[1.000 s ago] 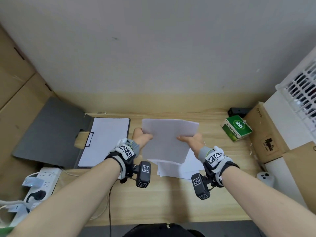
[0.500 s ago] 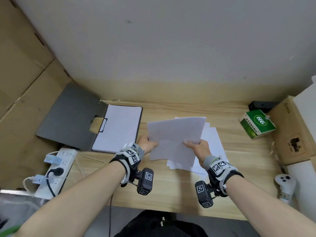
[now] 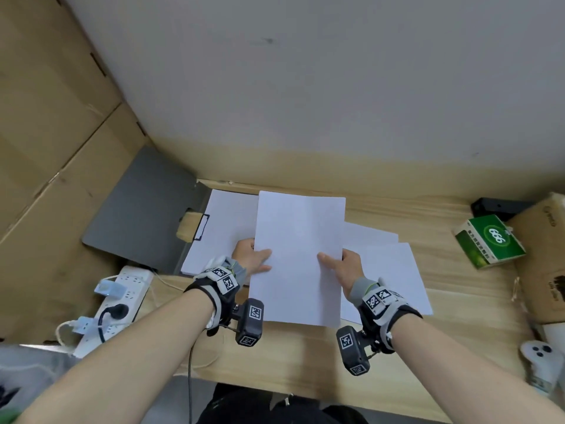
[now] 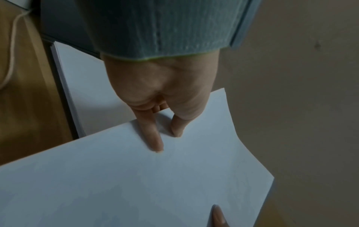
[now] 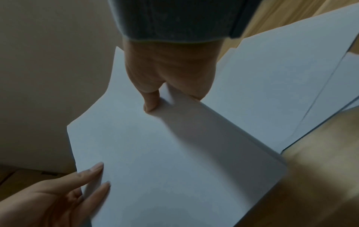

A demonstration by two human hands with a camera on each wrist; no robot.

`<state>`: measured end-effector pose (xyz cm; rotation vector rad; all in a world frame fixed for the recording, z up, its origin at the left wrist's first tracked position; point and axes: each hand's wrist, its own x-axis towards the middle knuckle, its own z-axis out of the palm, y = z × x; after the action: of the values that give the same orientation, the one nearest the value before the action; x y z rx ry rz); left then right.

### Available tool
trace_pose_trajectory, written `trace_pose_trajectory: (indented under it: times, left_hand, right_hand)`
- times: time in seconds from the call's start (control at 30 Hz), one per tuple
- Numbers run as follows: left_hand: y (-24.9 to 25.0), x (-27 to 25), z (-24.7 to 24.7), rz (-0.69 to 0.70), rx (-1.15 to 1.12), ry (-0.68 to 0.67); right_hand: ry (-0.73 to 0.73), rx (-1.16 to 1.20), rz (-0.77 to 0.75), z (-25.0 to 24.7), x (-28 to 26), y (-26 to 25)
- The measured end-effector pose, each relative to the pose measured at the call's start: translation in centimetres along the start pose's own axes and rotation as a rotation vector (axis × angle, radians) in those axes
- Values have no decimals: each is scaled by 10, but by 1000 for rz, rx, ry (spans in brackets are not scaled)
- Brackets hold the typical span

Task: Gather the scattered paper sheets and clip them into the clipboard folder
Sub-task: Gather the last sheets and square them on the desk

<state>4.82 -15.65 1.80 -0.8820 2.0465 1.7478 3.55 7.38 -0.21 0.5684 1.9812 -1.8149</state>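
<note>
While both hands hold one stack of paper sheets (image 3: 298,258) above the wooden desk (image 3: 293,359), the left hand (image 3: 251,260) pinches its left edge and the right hand (image 3: 345,267) its right edge, with the lower fingers hidden beneath. Behind it, the stack covers part of two loose sheets (image 3: 394,270) lying flat. Farther left, the open clipboard folder (image 3: 146,212) holds paper under its clip, its right edge hidden.
</note>
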Motion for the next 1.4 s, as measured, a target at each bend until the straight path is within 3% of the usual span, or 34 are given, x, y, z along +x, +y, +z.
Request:
trace_pose_trajectory:
  times: [0.37, 0.47, 0.53, 0.63, 0.73, 1.0, 1.07, 1.13, 1.3, 1.4]
  left_hand:
    - [-25, 115, -147, -128, 227, -19]
    - [-31, 149, -184, -75, 478, 48]
    - [-29, 169, -199, -38, 692, -9]
    - [-15, 181, -199, 61, 994, -62]
    - [-10, 200, -195, 74, 1113, -135]
    - [-20, 218, -184, 132, 1225, -244]
    - [-16, 219, -189, 114, 1239, -310]
    - [-18, 224, -188, 19, 1149, -278]
    - [-16, 231, -189, 149, 1359, -340]
    - [-6, 221, -188, 16, 1482, -450]
  right_hand:
    - [104, -166, 23, 131, 53, -8]
    - [142, -199, 42, 154, 66, -10]
    - [158, -207, 50, 169, 72, -12]
    - [189, -224, 54, 180, 78, -16]
    - [206, -220, 68, 194, 88, -12]
    - [211, -204, 118, 212, 106, -7]
    - [213, -204, 133, 218, 112, -6]
    - [214, -210, 147, 225, 119, -3]
    - [203, -215, 158, 245, 132, 2]
    - [209, -209, 166, 255, 135, 5]
